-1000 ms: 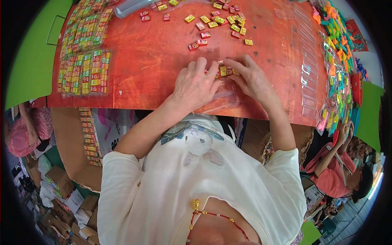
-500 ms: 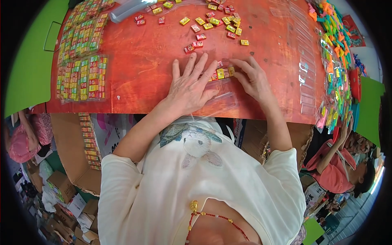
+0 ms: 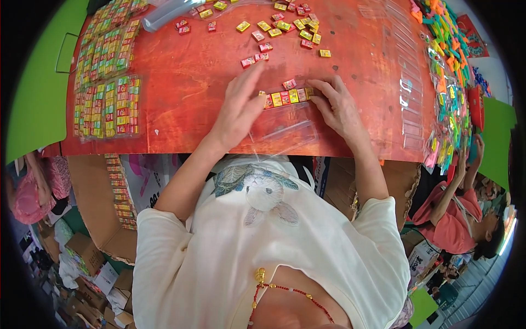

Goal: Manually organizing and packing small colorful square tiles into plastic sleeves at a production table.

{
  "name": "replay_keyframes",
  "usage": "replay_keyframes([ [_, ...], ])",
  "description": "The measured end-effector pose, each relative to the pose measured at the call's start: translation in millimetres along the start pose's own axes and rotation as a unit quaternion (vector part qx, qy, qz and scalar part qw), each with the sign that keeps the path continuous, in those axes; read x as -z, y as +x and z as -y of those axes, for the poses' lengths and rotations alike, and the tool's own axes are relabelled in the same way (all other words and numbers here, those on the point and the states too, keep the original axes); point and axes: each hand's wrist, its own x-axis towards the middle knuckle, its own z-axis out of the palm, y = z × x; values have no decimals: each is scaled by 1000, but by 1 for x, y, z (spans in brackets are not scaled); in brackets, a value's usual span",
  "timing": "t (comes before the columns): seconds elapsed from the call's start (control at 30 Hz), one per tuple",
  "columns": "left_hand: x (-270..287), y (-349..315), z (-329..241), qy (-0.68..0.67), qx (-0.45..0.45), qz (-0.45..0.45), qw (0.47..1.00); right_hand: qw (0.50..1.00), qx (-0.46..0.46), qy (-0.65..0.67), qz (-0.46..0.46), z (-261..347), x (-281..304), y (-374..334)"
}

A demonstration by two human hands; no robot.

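A short row of small red and yellow boxes [image 3: 285,98] lies on the red table, partly hidden at its ends by my fingers. My left hand [image 3: 240,104] is turned on its edge at the row's left end, fingers stretched out. At the right end my right hand [image 3: 341,108] has curved fingers and a thumb spread apart, the fingertips at or close to the last box. One loose red box [image 3: 289,84] sits just beyond the row. Nearer to me lies a clear plastic tray [image 3: 285,136], slightly slanted.
Loose red and yellow boxes [image 3: 285,25] are scattered across the far table. Filled clear packs [image 3: 108,107] line the left side, and clear strips [image 3: 412,98] the right. Colourful plastic pieces [image 3: 450,60] crowd the right edge. A co-worker in a pink top [image 3: 450,219] is at the right.
My left hand has lifted and turned from lying flat to its edge, shifting left and uncovering more of the row. The right hand has barely moved.
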Motion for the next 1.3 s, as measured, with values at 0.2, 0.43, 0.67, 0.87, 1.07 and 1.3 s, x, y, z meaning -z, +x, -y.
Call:
replay_keyframes([
  [0.2,10,-19,6,208,-46,-13,977,982,125,-142,-25,31,-11,0],
  [0.43,-5,-22,6,387,-47,25,920,961,203,-189,8,39,-35,4],
  [0.67,-18,-21,-1,440,-20,21,898,966,174,-193,-12,42,-36,-1],
  [0.87,-25,-20,-6,459,-13,30,888,965,173,-196,-27,43,-37,-3],
  [1.07,-24,-28,-7,481,-14,32,876,964,183,-191,-33,39,-41,-2],
  [1.3,-21,-19,-5,423,29,47,905,959,177,-215,-42,37,-44,1],
])
